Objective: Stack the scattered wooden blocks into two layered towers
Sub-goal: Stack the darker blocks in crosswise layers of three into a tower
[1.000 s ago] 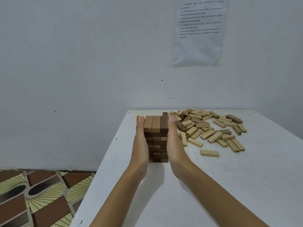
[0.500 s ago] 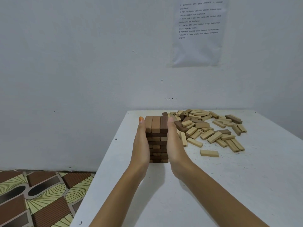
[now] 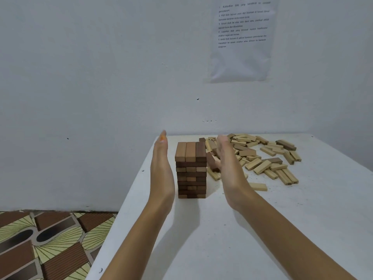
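Since half a sec ago both palms have come off the tower's sides. In the head view, the only one I've got, my left hand [image 3: 162, 170] stands flat and edge-on just left of the tower [image 3: 191, 172], fingers straight, holding nothing, w/ a clear gap between them. My right hand [image 3: 230, 174] is the same on the right side, flat, empty and tilted out a bit wider. The tower sits center frame near the left edge of the white table [image 3: 302, 229], upright and squared, and its top layer is three blocks w/ long axes running away from me toward the wall. What counts next, I reckon, is the loose pile [image 3: 260, 165]. It lies to the right of and behind the tower, center-right of frame, so my right hand is the nearer one by far, and the left would have to cross over the tower. Blocks in the pile point every which way. One lone light block [image 3: 258, 186] lies nearest me, long axis across the frame. Hidden or unclear: my right hand covers the pile's near-left part. A dark block [image 3: 211, 161] shows between it and the tower, but I can't tell if it leans on either. The tower's far side is out of sight, its lower layers are too dark to count, and my forearms are cut off at the bottom edge.
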`<state>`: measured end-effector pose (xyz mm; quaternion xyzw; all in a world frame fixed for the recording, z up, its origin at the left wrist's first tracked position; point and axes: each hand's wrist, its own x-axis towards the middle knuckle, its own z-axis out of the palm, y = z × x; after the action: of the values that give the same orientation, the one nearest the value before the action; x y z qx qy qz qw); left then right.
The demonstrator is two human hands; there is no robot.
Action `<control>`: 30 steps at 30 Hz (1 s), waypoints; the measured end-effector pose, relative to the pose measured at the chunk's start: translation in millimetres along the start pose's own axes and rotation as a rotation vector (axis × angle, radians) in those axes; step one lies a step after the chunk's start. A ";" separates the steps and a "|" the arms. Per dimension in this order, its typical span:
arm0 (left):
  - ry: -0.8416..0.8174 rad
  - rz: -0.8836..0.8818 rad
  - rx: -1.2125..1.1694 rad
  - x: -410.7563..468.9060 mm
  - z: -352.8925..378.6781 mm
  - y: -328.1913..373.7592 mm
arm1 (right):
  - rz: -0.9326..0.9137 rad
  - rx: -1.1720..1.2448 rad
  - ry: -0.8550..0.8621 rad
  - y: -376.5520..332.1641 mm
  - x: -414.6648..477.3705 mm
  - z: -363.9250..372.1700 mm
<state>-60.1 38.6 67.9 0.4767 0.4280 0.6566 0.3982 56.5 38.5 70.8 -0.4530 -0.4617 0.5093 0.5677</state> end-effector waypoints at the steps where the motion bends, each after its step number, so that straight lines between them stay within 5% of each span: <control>1: 0.002 0.052 0.023 -0.8 2.2 5.6 | -0.017 -0.003 0.002 -2.8 -0.9 -4.3; 7: -0.118 0.205 0.040 -0.6 32.4 30.5 | -0.192 0.007 0.016 -25.4 2.1 -25.3; 16: -0.334 0.185 0.035 3.6 109.2 16.8 | -0.297 -0.046 0.078 -53.1 18.9 -98.7; 23: -0.390 0.096 0.230 37.4 155.8 -40.5 | -0.183 -0.339 0.173 -42.1 68.9 -184.6; 30: -0.391 0.075 0.520 89.5 182.2 -94.5 | -0.040 -0.702 -0.018 -19.9 121.1 -228.2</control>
<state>106.5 185.1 37.1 0.6949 0.4789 0.4355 0.3132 291.3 147.6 60.8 -0.6070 -0.6222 0.3124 0.3831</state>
